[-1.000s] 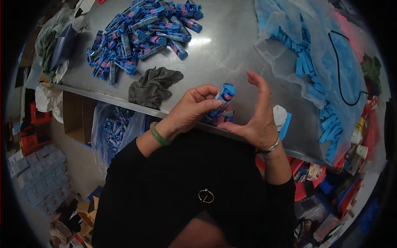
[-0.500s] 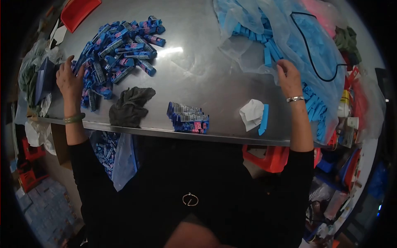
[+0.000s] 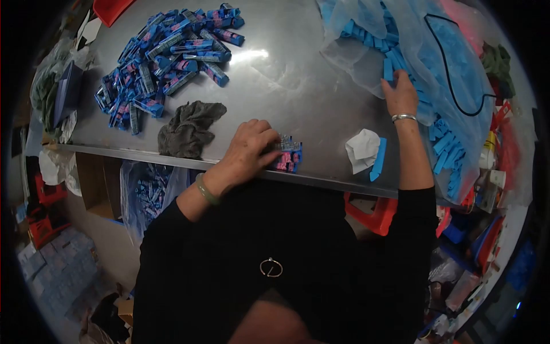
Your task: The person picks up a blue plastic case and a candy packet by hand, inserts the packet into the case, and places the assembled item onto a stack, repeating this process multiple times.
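Observation:
My left hand (image 3: 249, 150) is at a row of small blue-and-pink printed cartons (image 3: 290, 156) near the table's front edge. Its fingers are curled over the row's left end, and the thumb presses in front; the hand covers part of the row. My right hand (image 3: 401, 96) reaches to flat light blue strips (image 3: 395, 59) at the mouth of a clear plastic bag (image 3: 415, 43). Its thumb and fingers are apart, with fingertips close to one strip's lower end; whether they touch it is hard to see.
A heap of blue printed packs (image 3: 172, 54) lies at back left, with a dark grey cloth (image 3: 192, 129) in front of it. Toward the right are a crumpled white paper (image 3: 362, 150) and a single light blue strip (image 3: 378, 160). A red tray (image 3: 112, 8) sits at the far left.
My left hand has come from beside the heap at left to the row of cartons. My right hand has shifted slightly toward the strips' ends. The whole view has shifted a little.

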A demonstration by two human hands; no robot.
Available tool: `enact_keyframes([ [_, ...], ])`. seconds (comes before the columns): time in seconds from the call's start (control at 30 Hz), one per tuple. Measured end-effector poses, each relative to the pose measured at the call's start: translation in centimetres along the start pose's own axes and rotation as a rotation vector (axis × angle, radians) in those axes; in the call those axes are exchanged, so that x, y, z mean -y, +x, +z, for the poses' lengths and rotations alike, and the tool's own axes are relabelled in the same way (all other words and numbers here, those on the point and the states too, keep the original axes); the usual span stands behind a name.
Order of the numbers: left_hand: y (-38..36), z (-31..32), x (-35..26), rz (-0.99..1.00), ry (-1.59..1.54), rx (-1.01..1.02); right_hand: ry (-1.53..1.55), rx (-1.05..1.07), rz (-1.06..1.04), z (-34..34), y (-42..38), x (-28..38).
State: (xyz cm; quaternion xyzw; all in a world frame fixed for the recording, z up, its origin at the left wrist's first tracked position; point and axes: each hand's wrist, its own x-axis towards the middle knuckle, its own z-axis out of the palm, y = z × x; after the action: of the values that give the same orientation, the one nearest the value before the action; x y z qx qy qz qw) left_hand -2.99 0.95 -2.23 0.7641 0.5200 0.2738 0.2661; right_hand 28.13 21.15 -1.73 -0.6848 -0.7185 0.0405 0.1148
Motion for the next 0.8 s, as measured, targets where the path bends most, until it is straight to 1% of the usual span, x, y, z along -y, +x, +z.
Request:
enact_keyframes([
  [0.03,0.1,0.0,0.2,-0.021,-0.049,-0.009,0.034,-0.052,-0.028,0.0,0.1,-0.3],
  [0.07,0.2,0.0,0.4,-0.033,-0.044,-0.006,0.043,-0.042,-0.032,-0.1,0.1,-0.5],
  [0.13,0.3,0.1,0.5,-0.089,-0.207,-0.002,0.026,-0.094,-0.082,-0.3,0.0,-1.0],
  [0.17,0.1,0.1,0.6,-0.091,-0.205,0.001,0.029,-0.092,-0.08,0.1,0.1,-1.6],
  [0.23,0.2,0.5,0.7,-0.039,-0.188,-0.054,0.065,-0.253,-0.173,0.5,0.4,-2.1],
  [0.27,0.3,0.5,0.7,-0.043,-0.19,-0.057,0.065,-0.25,-0.178,0.1,0.3,-1.8],
  [0.33,0.1,0.2,0.6,0.023,-0.102,-0.099,0.312,-0.266,-0.137,-1.1,-0.4,-0.7],
  [0.37,0.0,0.1,0.7,0.017,-0.098,-0.099,0.318,-0.262,-0.14,-1.6,-0.9,0.0],
  [0.43,-0.1,0.0,0.8,0.007,-0.111,-0.116,0.662,-0.224,-0.203,-2.6,-2.2,1.3],
  [0.47,-0.1,-0.1,0.9,0.005,-0.11,-0.115,0.664,-0.223,-0.203,-3.4,-3.0,2.4],
  [0.53,-0.1,-0.4,1.0,0.027,-0.109,-0.168,1.127,0.028,-0.164,-4.8,-5.0,4.9],
  [0.57,-0.1,-0.5,1.0,0.027,-0.108,-0.168,1.128,0.027,-0.164,-5.3,-5.8,5.6],
  [0.63,-0.1,-0.9,0.9,0.006,-0.151,-0.181,1.405,0.352,-0.085,-5.9,-7.2,6.8],
  [0.67,-0.1,-1.0,0.8,0.005,-0.148,-0.183,1.406,0.353,-0.088,-6.0,-7.6,7.2],
  [0.73,-0.1,-1.2,0.8,-0.02,-0.262,-0.179,1.532,0.551,-0.01,-6.0,-8.3,7.9],
  [0.8,-0.2,-1.3,0.7,-0.023,-0.282,-0.175,1.546,0.574,-0.002,-5.9,-8.5,8.4],
])
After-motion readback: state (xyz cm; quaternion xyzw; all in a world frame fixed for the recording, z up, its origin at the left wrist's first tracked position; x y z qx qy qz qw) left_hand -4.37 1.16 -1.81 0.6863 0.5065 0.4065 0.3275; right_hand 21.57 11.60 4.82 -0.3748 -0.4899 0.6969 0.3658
